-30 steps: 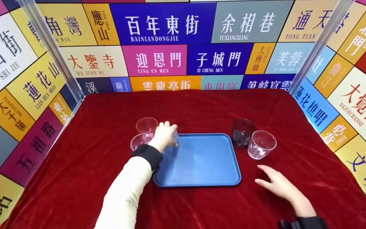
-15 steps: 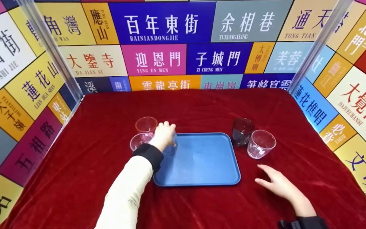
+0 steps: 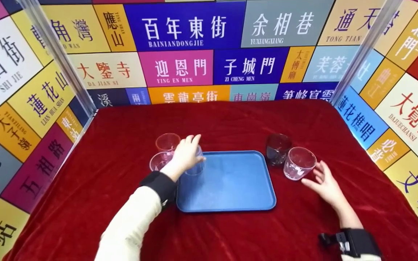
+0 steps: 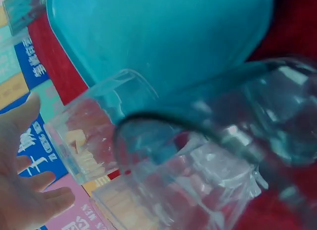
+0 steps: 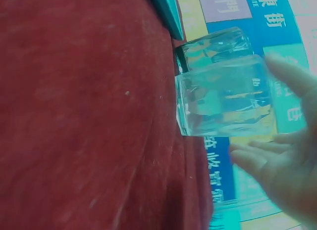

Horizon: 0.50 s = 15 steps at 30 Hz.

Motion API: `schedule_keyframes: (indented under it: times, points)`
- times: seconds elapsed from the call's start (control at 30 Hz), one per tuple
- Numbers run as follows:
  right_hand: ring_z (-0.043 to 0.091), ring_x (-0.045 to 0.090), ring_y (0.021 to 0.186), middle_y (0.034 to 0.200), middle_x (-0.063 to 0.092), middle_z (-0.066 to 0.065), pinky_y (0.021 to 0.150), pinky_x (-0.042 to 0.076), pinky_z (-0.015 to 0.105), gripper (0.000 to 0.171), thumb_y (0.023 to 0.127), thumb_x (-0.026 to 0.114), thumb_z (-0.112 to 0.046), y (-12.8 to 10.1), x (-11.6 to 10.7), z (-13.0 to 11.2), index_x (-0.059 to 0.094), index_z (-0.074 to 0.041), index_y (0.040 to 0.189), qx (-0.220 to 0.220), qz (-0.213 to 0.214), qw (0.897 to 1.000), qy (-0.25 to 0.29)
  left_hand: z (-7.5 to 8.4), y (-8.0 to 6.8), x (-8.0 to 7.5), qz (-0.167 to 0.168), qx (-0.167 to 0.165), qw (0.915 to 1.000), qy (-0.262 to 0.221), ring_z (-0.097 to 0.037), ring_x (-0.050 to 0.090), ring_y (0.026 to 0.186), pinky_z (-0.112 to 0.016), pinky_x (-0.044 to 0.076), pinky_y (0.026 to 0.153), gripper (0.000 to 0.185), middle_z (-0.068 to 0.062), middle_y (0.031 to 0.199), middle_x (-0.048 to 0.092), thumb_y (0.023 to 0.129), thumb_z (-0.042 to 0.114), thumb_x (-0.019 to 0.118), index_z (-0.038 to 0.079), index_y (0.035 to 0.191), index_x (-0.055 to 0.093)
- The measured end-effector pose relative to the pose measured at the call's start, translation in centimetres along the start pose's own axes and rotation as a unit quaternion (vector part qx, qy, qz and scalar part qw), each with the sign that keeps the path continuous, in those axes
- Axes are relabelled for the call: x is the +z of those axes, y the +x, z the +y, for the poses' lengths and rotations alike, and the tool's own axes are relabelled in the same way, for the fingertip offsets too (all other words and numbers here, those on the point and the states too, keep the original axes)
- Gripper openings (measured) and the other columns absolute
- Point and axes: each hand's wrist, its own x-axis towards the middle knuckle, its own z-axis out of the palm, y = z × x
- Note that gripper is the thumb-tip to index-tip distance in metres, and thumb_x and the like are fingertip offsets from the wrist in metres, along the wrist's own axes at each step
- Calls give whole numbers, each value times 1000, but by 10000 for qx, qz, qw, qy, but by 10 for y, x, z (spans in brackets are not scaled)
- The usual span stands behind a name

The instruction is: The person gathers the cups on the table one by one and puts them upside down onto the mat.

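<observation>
A clear glass stands upright on the back left corner of a blue tray. My left hand hovers over that glass, its fingers spread; in the left wrist view the hand is apart from the glasses, palm facing them. Beside a clear glass right of the tray is my right hand, thumb and fingers parted around its near right side. The right wrist view has the hand with a gap to the glass; whether a fingertip touches is unclear.
Two more glasses, one behind and one nearer, stand left of the tray. A dark glass sits close against the clear one at right. Red cloth covers the table; sign-covered panels enclose it.
My left hand has loosened from the glass on the tray, fingers lifting and spreading. My right hand has moved forward and right, up to the clear glass. The glasses stay in place.
</observation>
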Motion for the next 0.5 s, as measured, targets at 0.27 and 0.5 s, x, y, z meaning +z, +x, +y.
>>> schedule_keyframes:
  times: [0.27,0.5]
  points:
    - [32,3,124,137,-1,18,101,5,33,100,68,67,-18,26,3,2,-9,-8,132,-142,169,9966,793,2,-16,-2,489,167,9985,-206,-31,40,102,-39,33,88,77,-16,117,40,68,39,63,5,127,28]
    - [38,16,120,133,12,26,96,17,44,98,66,68,-25,41,5,6,-1,1,131,252,457,9985,155,3,-19,-3,690,184,9971,-247,-31,41,100,-40,34,86,77,-16,115,42,68,39,64,4,127,29]
